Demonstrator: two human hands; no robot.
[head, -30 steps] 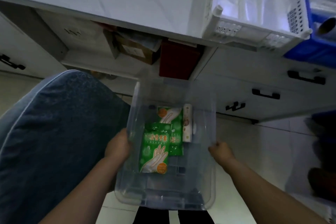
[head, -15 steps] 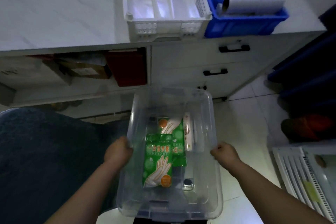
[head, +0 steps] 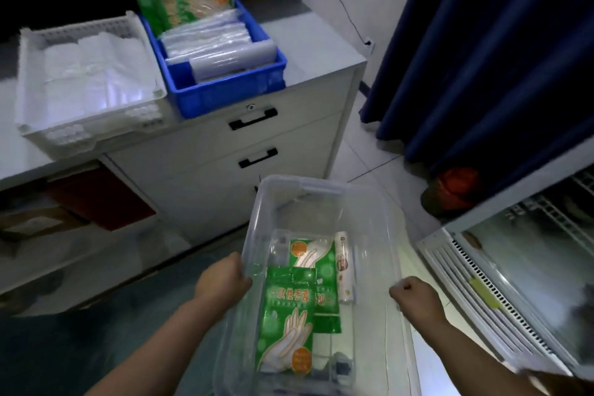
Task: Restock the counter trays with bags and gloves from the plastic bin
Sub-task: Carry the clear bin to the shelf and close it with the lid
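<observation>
Head view now takes in far more of the room than half a second ago: the white counter cabinet [head: 263,145] with black drawer handles has slid up and to the left, and a dark blue curtain [head: 501,51] and a white wire-shelved cooler [head: 520,273] appear to its right. Both hands hold as before. The left hand [head: 221,280] is curled closed over the left rim of the clear rectangular plastic bin [head: 318,190], and the right hand [head: 414,296] is fisted on the right rim, so the bin hangs in front of the cabinet, below its drawers.

Inside the bin lie two flat green glossy packets of disposable gloves [head: 289,318], one overlapping the other, with a small white roll [head: 344,267] just beside them on the right.

On top of the cabinet sits a white perforated plastic tray [head: 86,125] filled with folded translucent white bags [head: 93,74]. Touching its right side is a solid blue plastic crate [head: 225,93] holding stacked clear bags [head: 209,38], a grey roll [head: 231,59] at the front and a green glove packet [head: 183,0] standing at the back.
</observation>
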